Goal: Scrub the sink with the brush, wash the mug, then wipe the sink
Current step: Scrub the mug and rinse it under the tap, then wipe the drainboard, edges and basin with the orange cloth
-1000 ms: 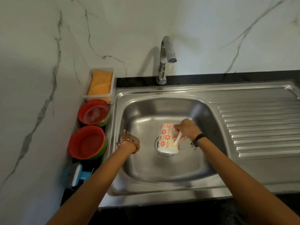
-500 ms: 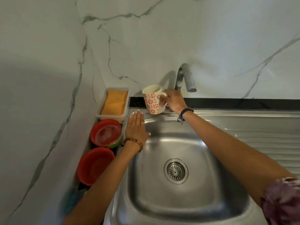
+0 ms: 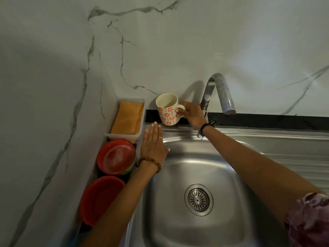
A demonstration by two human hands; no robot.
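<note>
Floral mug [image 3: 167,111] is gripped by its handle in right hand [image 3: 191,114], upright at sink [image 3: 249,138] back-left corner, seemingly for parking clear of basin. Left hand [image 3: 153,145] is laid flat on left rim, fingers straight, likely as brace.

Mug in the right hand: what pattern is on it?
Cream mug with red-orange flower motifs, clearest in the head view.

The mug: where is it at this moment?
In the head view, the mug stands upright at the back left corner of the sink, between the clear tub and the faucet, its handle gripped by the right hand.
</note>
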